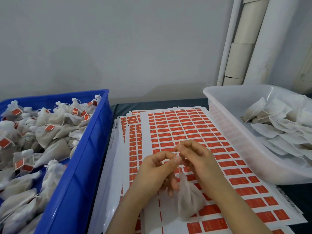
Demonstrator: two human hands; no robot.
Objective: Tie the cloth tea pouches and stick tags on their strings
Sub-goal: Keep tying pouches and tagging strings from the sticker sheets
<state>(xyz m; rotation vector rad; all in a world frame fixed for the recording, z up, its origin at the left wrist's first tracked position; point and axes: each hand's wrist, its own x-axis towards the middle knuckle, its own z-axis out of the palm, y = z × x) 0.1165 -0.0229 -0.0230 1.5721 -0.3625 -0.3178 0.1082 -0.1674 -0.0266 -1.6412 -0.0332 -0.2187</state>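
While it dangles, pouch: hangs neck-up just below both hands, over the sticker sheets; its long axis runs from the fingers back toward the person.
left hand: thumb and forefinger pinch the string above the gathered neck; the other fingers curl loosely beside the pouch.
right hand: fingertips narrowed onto the same string, touching the left's; a short end pokes up beyond them.
step, as judged: knot being drawn; no tag shows on this string.
red tags: directly beneath and ahead, densest rightward, so the right hand is nearer; rows nearest the person look peeled.
blue crate: left, tagged pouches heaped inside; left hand nearer, a tall wall to lift over.
white tub: right and farther, untied pouches lying flat.
room: the strip between the two bins, ahead of the hands.
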